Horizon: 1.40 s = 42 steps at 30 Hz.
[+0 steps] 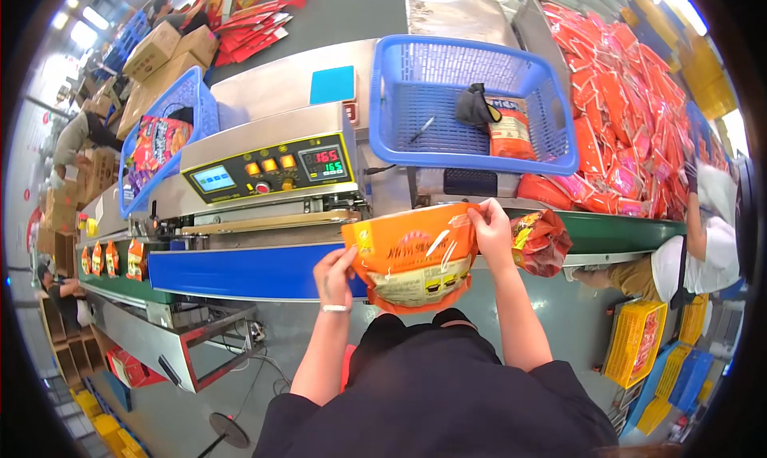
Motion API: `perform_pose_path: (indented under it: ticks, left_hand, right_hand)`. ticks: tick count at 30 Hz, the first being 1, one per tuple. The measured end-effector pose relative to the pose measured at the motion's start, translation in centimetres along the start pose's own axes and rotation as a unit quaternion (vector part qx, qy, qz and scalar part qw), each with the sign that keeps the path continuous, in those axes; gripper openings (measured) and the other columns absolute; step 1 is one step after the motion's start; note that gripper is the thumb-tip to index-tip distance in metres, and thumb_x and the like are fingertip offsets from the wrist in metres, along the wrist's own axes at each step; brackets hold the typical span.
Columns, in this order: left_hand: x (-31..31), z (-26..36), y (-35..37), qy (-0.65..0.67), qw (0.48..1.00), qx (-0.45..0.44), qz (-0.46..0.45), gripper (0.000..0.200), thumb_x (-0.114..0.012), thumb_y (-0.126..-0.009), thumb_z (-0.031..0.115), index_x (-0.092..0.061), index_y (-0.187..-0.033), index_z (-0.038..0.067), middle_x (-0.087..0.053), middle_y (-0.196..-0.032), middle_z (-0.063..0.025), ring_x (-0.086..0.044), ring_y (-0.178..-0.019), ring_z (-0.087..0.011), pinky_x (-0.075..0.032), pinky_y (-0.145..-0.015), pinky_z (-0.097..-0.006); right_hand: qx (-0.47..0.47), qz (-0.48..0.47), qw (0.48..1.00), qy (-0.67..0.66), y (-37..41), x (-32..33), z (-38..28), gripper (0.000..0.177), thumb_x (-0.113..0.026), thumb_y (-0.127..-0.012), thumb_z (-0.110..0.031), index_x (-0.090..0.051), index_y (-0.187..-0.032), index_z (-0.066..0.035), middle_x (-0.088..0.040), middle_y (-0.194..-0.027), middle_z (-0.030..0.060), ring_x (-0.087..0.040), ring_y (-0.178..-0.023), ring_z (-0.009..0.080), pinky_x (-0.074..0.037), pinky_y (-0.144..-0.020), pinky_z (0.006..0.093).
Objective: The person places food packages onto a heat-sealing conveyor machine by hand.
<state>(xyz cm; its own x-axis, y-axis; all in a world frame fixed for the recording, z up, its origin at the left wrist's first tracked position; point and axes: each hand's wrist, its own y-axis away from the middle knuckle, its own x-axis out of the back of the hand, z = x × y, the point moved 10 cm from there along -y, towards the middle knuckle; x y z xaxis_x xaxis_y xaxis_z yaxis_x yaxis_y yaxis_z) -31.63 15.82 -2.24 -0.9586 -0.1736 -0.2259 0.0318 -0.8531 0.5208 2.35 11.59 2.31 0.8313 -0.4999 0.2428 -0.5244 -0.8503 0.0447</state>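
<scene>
An orange food pouch (415, 258) is stretched between my two hands, in front of the sealing machine (272, 166). My left hand (335, 278) pinches its left edge, and my right hand (490, 232) grips its upper right corner. Just right of my right hand lies a red patterned bag (540, 242) on the green belt (611, 232). Under the machine's sealing strip runs a blue conveyor belt (240, 274). Displays on the machine show red and green digits.
Behind the pouch stands a blue basket (415, 158) with an orange bag, a dark cloth and a pen. Red packets (615, 98) are heaped at the right, near a co-worker (703, 250). Another blue basket (209, 110) is at the left. Several orange pouches (136, 260) stand at the far left.
</scene>
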Motion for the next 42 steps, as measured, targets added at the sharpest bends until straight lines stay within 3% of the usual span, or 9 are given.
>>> perform_pose_path:
  ticks: [13, 24, 26, 32, 35, 37, 38, 39, 42]
  left_hand:
    - [6.0, -7.6, -11.9, 0.004, 0.996, 0.04, 0.078, 0.018, -0.072, -0.067, 0.01, -0.068, -0.079, -0.002, -0.06, -0.06, -0.0048, -0.046, -0.042, -0.0108, -0.033, -0.04, -0.0243]
    - [24.1, 2.4, -16.8, -0.081, 0.986, -0.026, 0.143, 0.023, -0.075, -0.071, 0.017, -0.069, -0.083, -0.002, -0.067, -0.077, -0.0072, -0.061, -0.064, -0.0131, -0.049, -0.061, -0.0259]
    - [27.7, 3.9, -18.0, -0.114, 0.98, -0.038, 0.157, 0.024, -0.075, -0.071, 0.019, -0.07, -0.084, -0.001, -0.067, -0.076, -0.0069, -0.06, -0.062, -0.0132, -0.048, -0.06, -0.0263]
    - [24.5, 17.0, -5.9, -0.358, 0.72, -0.372, 0.465, 0.018, -0.061, -0.077, 0.009, -0.06, -0.095, 0.004, -0.062, -0.085, -0.0112, -0.056, -0.085, -0.0266, -0.045, -0.077, -0.0376]
    - [8.9, 5.6, -9.4, 0.036, 0.942, -0.324, 0.079, 0.015, -0.06, -0.078, 0.004, -0.059, -0.093, 0.004, -0.059, -0.09, -0.0105, -0.058, -0.08, -0.0242, -0.047, -0.069, -0.0305]
    - [-7.4, 4.9, -1.4, -0.345, 0.823, -0.407, -0.195, 0.034, -0.065, -0.075, 0.011, -0.058, -0.108, 0.006, -0.058, -0.11, -0.0112, -0.054, -0.104, -0.0248, -0.042, -0.093, -0.0359]
    - [-12.2, 0.5, -0.1, -0.279, 0.865, -0.302, -0.288, 0.056, -0.073, -0.067, 0.014, -0.054, -0.12, 0.01, -0.054, -0.119, -0.0118, -0.05, -0.112, -0.0271, -0.039, -0.097, -0.036]
    - [-15.5, -1.6, 2.9, -0.385, 0.764, -0.413, -0.313, 0.072, -0.076, -0.06, 0.012, -0.048, -0.127, 0.013, -0.05, -0.125, -0.0124, -0.049, -0.112, -0.0291, -0.039, -0.097, -0.0364]
    - [-18.8, -9.7, 3.0, -0.452, 0.726, -0.327, -0.402, 0.058, -0.067, -0.068, 0.01, -0.051, -0.123, 0.016, -0.059, -0.108, -0.007, -0.056, -0.1, -0.0251, -0.046, -0.084, -0.0359]
  right_hand:
    - [-0.027, -0.039, 0.958, 0.282, -3.6, -7.2, 9.3, 0.024, -0.067, -0.08, -0.019, -0.053, -0.075, 0.0, -0.057, -0.064, 0.0101, -0.051, -0.058, 0.0175, -0.043, -0.057, 0.033]
    - [-0.173, -0.251, 0.949, 0.082, 0.0, -23.8, 8.6, 0.024, -0.069, -0.081, -0.021, -0.053, -0.083, -0.004, -0.059, -0.068, 0.0046, -0.057, -0.056, 0.0105, -0.041, -0.045, 0.0229]
    - [-0.032, -0.256, 0.961, 0.104, -1.3, -21.2, 6.5, 0.02, -0.066, -0.083, -0.017, -0.053, -0.09, -0.003, -0.06, -0.071, 0.0041, -0.057, -0.058, 0.0104, -0.044, -0.048, 0.023]
    - [0.206, -0.038, 0.859, 0.467, -0.3, -0.9, -6.2, 0.056, -0.072, -0.073, -0.017, -0.05, -0.122, -0.002, -0.051, -0.124, 0.0188, -0.047, -0.115, 0.0333, -0.037, -0.096, 0.0406]
    - [0.067, -0.095, 0.899, 0.423, 0.2, 6.2, 1.5, 0.053, -0.068, -0.078, -0.02, -0.048, -0.124, -0.003, -0.056, -0.116, 0.019, -0.052, -0.112, 0.0314, -0.042, -0.091, 0.0385]
    - [-0.02, -0.135, 0.918, 0.371, 0.5, 7.2, 4.6, 0.044, -0.067, -0.079, -0.019, -0.052, -0.117, -0.003, -0.061, -0.105, 0.0166, -0.057, -0.099, 0.0298, -0.044, -0.083, 0.0369]
    - [-0.108, -0.173, 0.924, 0.323, 1.1, 7.4, 6.8, 0.035, -0.065, -0.081, -0.017, -0.056, -0.111, -0.003, -0.065, -0.094, 0.0141, -0.062, -0.087, 0.0281, -0.047, -0.075, 0.0353]
    - [-0.017, -0.127, 0.923, 0.362, 1.4, 6.7, 3.9, 0.018, -0.061, -0.081, -0.011, -0.059, -0.096, -0.002, -0.065, -0.077, 0.0124, -0.062, -0.068, 0.0261, -0.046, -0.063, 0.0343]
    - [-0.02, -0.152, 0.909, 0.388, 0.8, 6.1, 1.2, 0.016, -0.054, -0.078, -0.004, -0.061, -0.092, -0.002, -0.064, -0.077, 0.0161, -0.063, -0.072, 0.0271, -0.047, -0.066, 0.0348]
